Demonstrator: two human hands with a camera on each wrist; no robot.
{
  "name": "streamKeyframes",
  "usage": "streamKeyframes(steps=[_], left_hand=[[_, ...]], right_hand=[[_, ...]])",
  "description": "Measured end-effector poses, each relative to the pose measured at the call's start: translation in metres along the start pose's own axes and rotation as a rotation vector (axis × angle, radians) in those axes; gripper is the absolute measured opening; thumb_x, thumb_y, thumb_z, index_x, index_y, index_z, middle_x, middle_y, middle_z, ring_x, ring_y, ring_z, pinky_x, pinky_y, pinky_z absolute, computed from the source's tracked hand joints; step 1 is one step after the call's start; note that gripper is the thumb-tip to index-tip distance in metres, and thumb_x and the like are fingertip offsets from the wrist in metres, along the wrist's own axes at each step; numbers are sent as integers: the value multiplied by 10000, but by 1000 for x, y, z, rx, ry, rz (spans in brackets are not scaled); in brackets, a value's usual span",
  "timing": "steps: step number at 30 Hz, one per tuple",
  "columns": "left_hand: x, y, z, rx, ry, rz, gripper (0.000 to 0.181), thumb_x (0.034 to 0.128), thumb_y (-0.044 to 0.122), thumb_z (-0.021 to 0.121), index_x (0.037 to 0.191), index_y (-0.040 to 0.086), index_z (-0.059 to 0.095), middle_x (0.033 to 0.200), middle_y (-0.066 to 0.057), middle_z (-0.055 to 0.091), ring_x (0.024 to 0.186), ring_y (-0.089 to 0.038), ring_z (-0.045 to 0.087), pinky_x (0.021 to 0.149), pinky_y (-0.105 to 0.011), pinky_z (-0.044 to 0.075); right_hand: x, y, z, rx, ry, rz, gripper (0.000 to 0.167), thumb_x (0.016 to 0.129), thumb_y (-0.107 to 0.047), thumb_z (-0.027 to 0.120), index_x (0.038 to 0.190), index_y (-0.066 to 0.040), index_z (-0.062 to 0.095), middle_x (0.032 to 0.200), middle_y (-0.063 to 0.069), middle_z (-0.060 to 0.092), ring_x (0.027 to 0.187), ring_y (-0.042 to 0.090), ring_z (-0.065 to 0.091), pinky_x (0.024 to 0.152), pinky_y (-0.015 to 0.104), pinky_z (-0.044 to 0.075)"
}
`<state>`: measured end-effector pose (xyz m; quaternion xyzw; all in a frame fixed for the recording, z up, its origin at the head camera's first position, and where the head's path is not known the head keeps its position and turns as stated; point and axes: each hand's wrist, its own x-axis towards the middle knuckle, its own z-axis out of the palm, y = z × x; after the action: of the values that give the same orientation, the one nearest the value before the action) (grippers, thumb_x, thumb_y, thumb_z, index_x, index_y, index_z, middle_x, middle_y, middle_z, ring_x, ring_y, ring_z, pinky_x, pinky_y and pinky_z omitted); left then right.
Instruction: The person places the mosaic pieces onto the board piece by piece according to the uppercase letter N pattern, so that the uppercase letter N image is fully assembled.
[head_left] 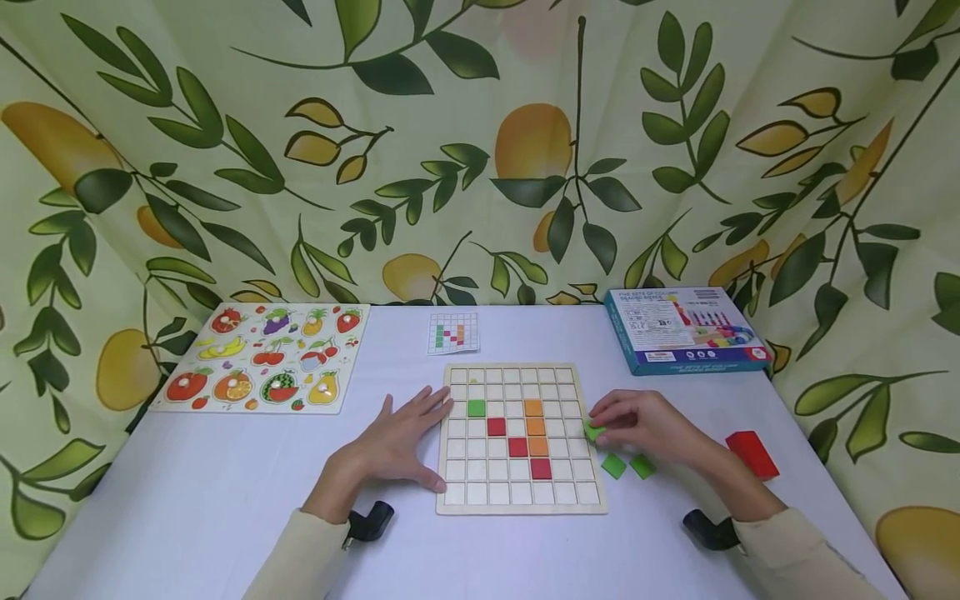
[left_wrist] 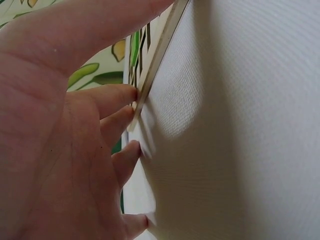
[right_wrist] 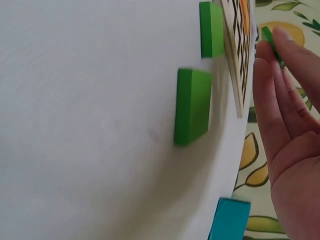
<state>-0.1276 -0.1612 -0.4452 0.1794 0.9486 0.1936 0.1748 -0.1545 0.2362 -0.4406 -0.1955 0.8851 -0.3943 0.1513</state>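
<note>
A wooden grid board [head_left: 521, 510] lies on the white table, with one green tile [head_left: 476, 408], several red tiles [head_left: 518, 447] and orange tiles [head_left: 536, 426] set in its cells. My left hand [head_left: 396, 440] rests at the board's left edge, fingers spread and touching it; the left wrist view shows the fingertips [left_wrist: 131, 93] against the side. Just past the right edge, my right hand [head_left: 647, 427] pinches a green tile [right_wrist: 271, 44] between thumb and fingers, raised above the table. Two loose green tiles [head_left: 613, 466] lie below that hand.
A small pattern card [head_left: 453, 332] lies behind the board. At the back left is a fruit puzzle board [head_left: 279, 364]; at the back right, a blue game box [head_left: 686, 330]. A red block [head_left: 752, 455] lies beyond the right forearm. Patterned cloth [head_left: 450, 167] hangs behind the table.
</note>
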Motion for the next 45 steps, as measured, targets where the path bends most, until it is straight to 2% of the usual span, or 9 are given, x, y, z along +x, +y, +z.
streamKeyframes(steps=[4,8,17,21,30,39,45], left_hand=[[0,0,-1,-2,0,0,1164,613,549,922,1588,209,383,1720,31,251,1628,-275,135,1247,-738,36],[0,0,-2,0,-2,4,1163,615,551,920,1587,205,384,1720,29,251,1627,-279,140,1246,-741,41],[0,0,-4,1,-2,20,1176,615,565,923,1590,196,378,1722,26,245,1625,-284,149,1238,-754,51],[1,-1,-4,-3,-4,28,1176,617,564,922,1591,197,375,1722,29,244,1625,-284,150,1240,-750,47],[2,-2,-4,9,-18,13,1172,621,569,921,1594,221,367,1724,51,233,1628,-264,144,1252,-732,47],[1,-2,-2,18,-11,23,1171,620,593,909,1592,222,372,1724,46,233,1626,-277,148,1242,-747,57],[0,-2,-3,15,-6,24,1166,623,578,914,1590,208,378,1723,34,242,1624,-284,155,1239,-752,60]], right_hand=[[9,-6,6,0,-4,-6,191,850,-197,832,1041,-201,823,1122,2,724,1076,202,654,806,162,594],[20,-15,12,-5,-7,-49,197,850,-145,824,1041,-196,820,1138,9,720,1091,211,656,831,131,577],[51,-49,33,-16,-27,-137,179,855,-136,820,1028,-179,826,1103,-18,736,1081,185,637,835,166,587],[64,-58,41,-24,-31,-178,175,840,-130,833,1014,-152,829,1078,-5,747,1018,166,653,791,182,592],[88,-78,63,-9,-102,-196,157,843,-115,830,997,-149,828,1057,-9,741,882,85,651,763,186,581],[94,-96,82,-94,-158,-215,131,837,-127,838,965,-152,825,1030,-28,733,835,56,647,742,164,566],[94,-97,91,-156,-148,-252,110,852,-113,823,962,-122,822,1022,-12,733,825,39,640,741,144,562]])
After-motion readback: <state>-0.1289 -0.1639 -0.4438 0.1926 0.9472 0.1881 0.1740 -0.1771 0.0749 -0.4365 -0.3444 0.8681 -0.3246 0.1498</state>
